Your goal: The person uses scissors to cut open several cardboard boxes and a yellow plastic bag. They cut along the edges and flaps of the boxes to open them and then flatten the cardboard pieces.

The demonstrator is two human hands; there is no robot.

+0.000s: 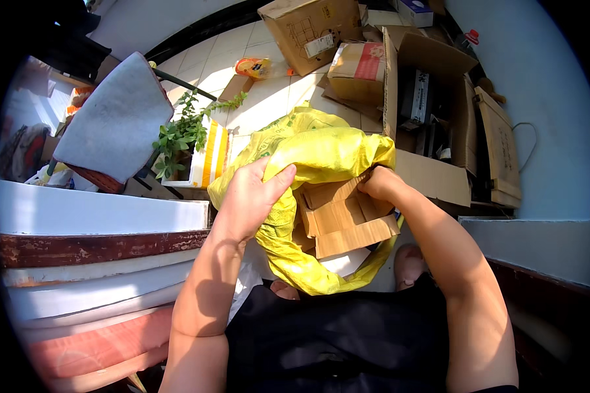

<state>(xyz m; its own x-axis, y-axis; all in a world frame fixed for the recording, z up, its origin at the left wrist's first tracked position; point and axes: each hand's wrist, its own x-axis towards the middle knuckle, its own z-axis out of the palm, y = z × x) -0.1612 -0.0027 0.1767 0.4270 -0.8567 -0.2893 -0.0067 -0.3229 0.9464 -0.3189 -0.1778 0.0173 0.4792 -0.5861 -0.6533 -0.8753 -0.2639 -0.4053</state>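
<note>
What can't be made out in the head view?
Head view:
Left grip: fingertips hidden behind the folded rim of the yellow bag.
Right grip: fingertips hidden by the grip itself.
Yellow bag's bottom: mostly covered by the brown carton.
Large open box: lower contents lost in shadow.

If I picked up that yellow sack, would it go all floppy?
The yellow sack would probably flop, since its rim folds in soft creases. It might bulge stiffly around the folded cardboard inside, whose edges look crisp. Tipped, it could spill, as its mouth gapes wide.
</note>
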